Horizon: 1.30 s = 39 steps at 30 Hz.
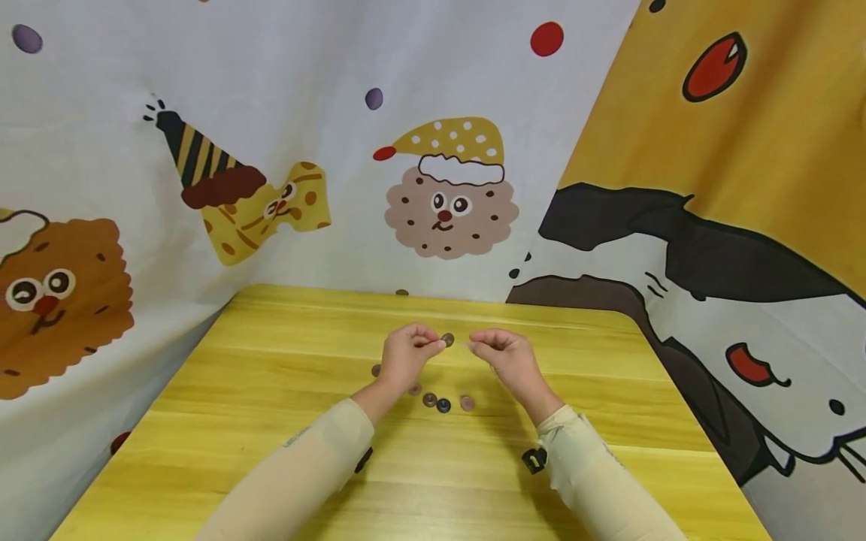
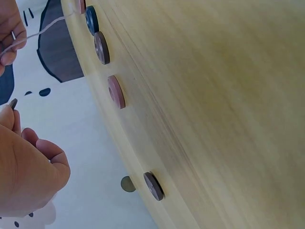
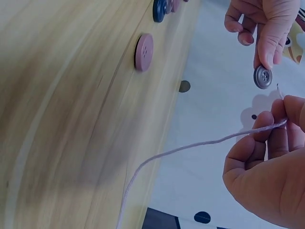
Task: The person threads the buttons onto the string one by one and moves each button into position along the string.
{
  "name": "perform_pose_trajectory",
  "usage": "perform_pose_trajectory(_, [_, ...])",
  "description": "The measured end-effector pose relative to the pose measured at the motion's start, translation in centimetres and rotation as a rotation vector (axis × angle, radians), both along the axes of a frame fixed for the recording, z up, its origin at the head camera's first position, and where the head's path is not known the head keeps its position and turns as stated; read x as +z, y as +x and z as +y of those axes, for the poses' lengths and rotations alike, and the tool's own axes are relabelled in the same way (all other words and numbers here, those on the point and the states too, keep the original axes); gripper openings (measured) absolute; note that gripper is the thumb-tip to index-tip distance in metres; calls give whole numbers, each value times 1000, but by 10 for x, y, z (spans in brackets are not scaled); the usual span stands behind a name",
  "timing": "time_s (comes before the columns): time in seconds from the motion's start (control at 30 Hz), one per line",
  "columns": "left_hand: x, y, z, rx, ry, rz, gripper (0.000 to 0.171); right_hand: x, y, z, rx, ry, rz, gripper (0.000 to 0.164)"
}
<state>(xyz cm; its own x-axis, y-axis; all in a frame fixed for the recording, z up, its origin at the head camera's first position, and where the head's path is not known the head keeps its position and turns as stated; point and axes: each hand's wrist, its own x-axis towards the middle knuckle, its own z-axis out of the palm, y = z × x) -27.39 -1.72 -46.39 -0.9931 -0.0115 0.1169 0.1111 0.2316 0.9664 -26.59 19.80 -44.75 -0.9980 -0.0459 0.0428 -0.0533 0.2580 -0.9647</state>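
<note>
My left hand (image 1: pixel 404 356) pinches a greyish-brown button (image 3: pixel 263 77) by its edge, between thumb and finger. Several small holes show in the button's face. Across from it, my right hand (image 1: pixel 512 366) holds a pale lilac string (image 3: pixel 200 144) close to its end. A short tip of the string sticks up past the right fingertips, pointing toward the button with a small gap between them. The rest of the string hangs down from the right hand over the wooden table (image 1: pixel 433 481). Both hands are raised above the tabletop.
Below the hands lie a pink button (image 1: pixel 467 403), a dark blue button (image 1: pixel 443 406) beside a brown button (image 1: pixel 430 400), a second pink button (image 2: pixel 116 92) and another brown button (image 2: pixel 153 186) farther left. A cartoon-printed cloth (image 1: pixel 325 255) hangs behind the table's far edge.
</note>
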Motion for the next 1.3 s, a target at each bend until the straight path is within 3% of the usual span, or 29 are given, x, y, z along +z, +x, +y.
perform_pose_trajectory(0.27, [0, 1, -2, -8, 24, 0, 12, -1, 0, -7, 17, -29, 4, 17])
perform_pose_trajectory(1.3, [1, 7, 5, 20, 39, 9, 12, -3, 1, -12, -44, 61, 33, 19])
